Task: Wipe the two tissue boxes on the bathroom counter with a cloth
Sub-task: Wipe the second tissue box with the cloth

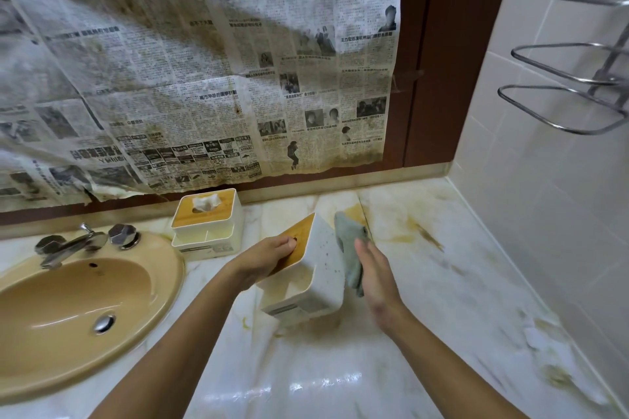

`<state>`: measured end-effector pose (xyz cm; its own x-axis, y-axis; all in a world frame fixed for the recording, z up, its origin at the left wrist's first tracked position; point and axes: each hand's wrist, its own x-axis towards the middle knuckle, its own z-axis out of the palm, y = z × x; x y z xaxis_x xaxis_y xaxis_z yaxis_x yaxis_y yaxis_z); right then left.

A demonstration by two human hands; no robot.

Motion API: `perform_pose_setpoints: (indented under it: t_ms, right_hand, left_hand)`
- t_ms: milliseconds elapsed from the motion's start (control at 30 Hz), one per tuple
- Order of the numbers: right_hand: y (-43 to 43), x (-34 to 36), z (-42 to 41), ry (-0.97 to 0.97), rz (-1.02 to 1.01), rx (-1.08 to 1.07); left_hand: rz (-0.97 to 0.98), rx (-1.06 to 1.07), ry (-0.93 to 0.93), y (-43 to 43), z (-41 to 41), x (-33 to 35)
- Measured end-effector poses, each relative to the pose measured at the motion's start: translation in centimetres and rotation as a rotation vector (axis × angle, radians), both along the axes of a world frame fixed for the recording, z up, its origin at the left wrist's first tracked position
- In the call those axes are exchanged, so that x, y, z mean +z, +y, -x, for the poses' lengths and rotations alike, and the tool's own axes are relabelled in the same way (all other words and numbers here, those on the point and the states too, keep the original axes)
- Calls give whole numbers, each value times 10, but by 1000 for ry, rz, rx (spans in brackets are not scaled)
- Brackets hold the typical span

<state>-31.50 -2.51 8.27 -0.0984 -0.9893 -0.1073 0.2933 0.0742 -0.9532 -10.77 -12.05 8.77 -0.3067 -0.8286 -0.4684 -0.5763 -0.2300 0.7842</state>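
Glossy, veined white marble counter [425, 299], stained yellow-brown in patches. Smooth matt white plastic tissue box with a light wooden lid [316, 269], speckled with dark spots on its side. Soft grey-green cloth [350, 248] against it. Second white plastic box with wooden lid [207, 224], crumpled paper tissue on top. Glazed tan ceramic basin [85, 309]. Dull metal tap [68, 245]. Yellowed, stained newspaper [204, 78]. Shiny metal towel rack [571, 92].

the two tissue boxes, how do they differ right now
The back box stands upright on the counter by the sink; the front box is tipped on its side, its wooden lid facing left.
The back box is untouched; the front box is held by the left hand while the right hand presses a cloth to it.
A tissue sticks out of the back box only.
Both are white with wooden lids.
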Motion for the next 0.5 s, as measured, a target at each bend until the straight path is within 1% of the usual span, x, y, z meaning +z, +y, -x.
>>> perform_pose_setpoints:
  t_ms: [67,100,133,200,267,333,367,500]
  right_hand:
    - [-4,3,-9,70,40,73]
    - [-5,3,-14,155,63,108]
    - [-6,1,-19,293,96,140]
    - [-2,1,-27,604,250,176]
    - [6,0,-31,784,411,227]
    - [12,-7,-30,866,484,290]
    - [12,-11,-27,874,493,309]
    - [-13,-21,-18,886,423,226]
  left_hand:
    - [-38,10,72,1,3,1]
    - [-44,28,105,0,4,0]
    - [-46,54,144,0,5,0]
    - [-43,94,218,0,5,2]
    - [-35,86,264,0,4,5]
    - [-38,65,310,-1,1,6]
    - [-47,43,334,-1,-1,6]
    - [-69,20,320,1,-6,0]
